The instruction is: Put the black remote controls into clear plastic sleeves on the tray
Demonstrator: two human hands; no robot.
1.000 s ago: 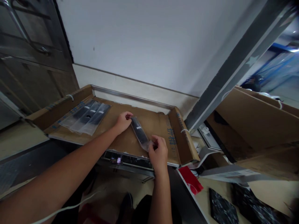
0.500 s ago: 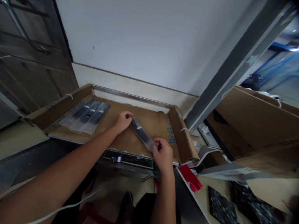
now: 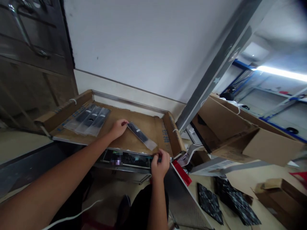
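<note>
A clear plastic sleeve with a dark strip and a small white label lies slantwise on the cardboard-lined tray. My left hand pinches its upper left corner. Just beyond the sleeve's lower end, at the tray's front edge, is my right hand. Its fingers are bent, with thumb and forefinger apart, and the sleeve is not in them. Several similar sleeves lie overlapping at the tray's left side, each with a white label.
Folded cardboard walls bound the tray's sides, and a white wall rises behind it. To the right stand a large open carton and a grey post. Black patterned packages lie below, and a white cable hangs near my left arm.
My right hand has let go of the sleeve's lower end and drawn back toward the tray's front edge. The left hand still holds the upper end. The view has turned to the right.
</note>
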